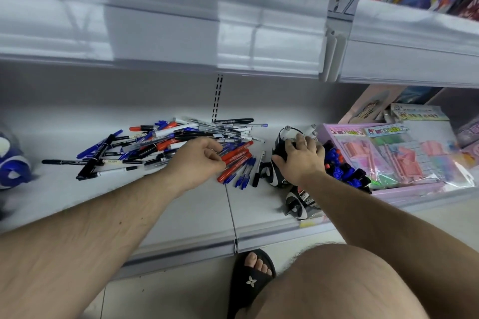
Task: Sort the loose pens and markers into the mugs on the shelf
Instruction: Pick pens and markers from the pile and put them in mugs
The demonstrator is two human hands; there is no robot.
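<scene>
While most of the pens and markers lie in a loose heap (166,145) on the white shelf (181,210), you are in the middle of the sorting, at the point of picking from the heap's right edge. Your left hand (197,163) sits over a small row of red markers (234,162) and blue-capped pens (246,172) lying side by side. Its fingers are curled in, and the thumb and fingertips (216,156) seem to close on a red marker or a thin pen; the blur makes it hard to say which.

Your right hand (302,160) rests on top of a black-and-white mug (278,163) just to the right of that row. The fingers are bent over its rim, gripping or steadying it, and I cannot tell whether they also hold a pen. A second mug (342,169) behind your wrist is already packed with blue, red and black caps, and a third mug (300,203) stands nearer the shelf's front edge.

The next move, as I judge it, calls for you to lift what the left hand has pinched, carry it over to the right and drop it point-down into the mug of its kind, keeping that mug steady so it does not tip. A pink stationery pack (388,158) lies hard against the mugs on the right, so there is little room on that side.
</scene>
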